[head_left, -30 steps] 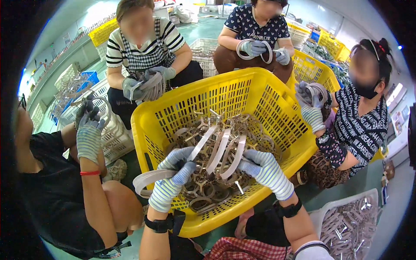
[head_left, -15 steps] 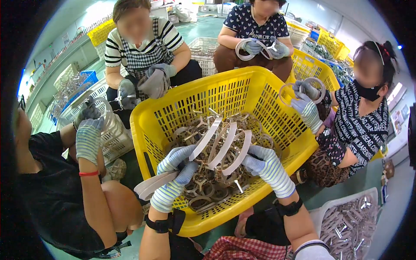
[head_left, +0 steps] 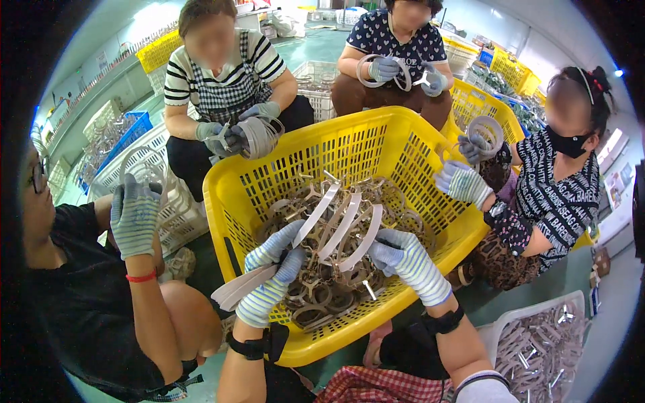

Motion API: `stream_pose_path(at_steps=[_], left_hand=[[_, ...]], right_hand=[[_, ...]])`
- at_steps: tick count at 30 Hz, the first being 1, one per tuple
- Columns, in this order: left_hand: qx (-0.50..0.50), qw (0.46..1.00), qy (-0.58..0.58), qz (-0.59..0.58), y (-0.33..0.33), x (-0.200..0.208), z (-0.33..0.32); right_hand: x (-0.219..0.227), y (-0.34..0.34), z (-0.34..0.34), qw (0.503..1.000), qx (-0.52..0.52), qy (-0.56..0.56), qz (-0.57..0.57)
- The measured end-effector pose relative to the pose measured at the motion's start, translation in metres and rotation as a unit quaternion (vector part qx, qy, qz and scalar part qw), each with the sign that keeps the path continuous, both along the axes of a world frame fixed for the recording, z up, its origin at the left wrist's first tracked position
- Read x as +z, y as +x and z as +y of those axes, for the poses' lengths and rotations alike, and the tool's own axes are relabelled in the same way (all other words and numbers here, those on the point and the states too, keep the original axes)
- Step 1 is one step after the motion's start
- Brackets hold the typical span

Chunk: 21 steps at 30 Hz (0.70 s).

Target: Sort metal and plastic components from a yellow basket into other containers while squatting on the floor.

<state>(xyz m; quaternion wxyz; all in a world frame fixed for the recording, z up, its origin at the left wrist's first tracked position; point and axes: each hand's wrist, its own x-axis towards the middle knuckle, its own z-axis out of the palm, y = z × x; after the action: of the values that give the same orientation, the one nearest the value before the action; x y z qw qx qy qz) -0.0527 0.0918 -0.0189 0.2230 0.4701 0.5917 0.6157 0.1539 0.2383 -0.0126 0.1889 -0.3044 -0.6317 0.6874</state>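
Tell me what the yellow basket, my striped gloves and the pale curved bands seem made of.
Yellow basket: probably moulded plastic, slightly glossy; evenly coloured and regularly slotted.

Striped gloves: apparently matte knit fabric; they fit closely and crease softly.

Pale curved bands: perhaps plastic or coated metal; their smooth, even, satin-looking surface leaves it open.

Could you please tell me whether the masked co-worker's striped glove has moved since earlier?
Yes: the striped glove has moved leftward in view, relative to the yellow basket.
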Motion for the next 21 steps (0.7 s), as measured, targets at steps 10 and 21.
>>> stream_pose_path(at_steps=[10,21], left_hand=[[0.033,0.995,-0.019,0.090,0.004,0.007,-0.002],[0.042,0.995,0.077,-0.042,0.011,-0.002,0.004]], right_hand=[[-0.004,0.004,-0.005,0.999,0.011,-0.043,0.001],[-0.005,0.001,-0.021,0.996,0.024,-0.083,0.030]])
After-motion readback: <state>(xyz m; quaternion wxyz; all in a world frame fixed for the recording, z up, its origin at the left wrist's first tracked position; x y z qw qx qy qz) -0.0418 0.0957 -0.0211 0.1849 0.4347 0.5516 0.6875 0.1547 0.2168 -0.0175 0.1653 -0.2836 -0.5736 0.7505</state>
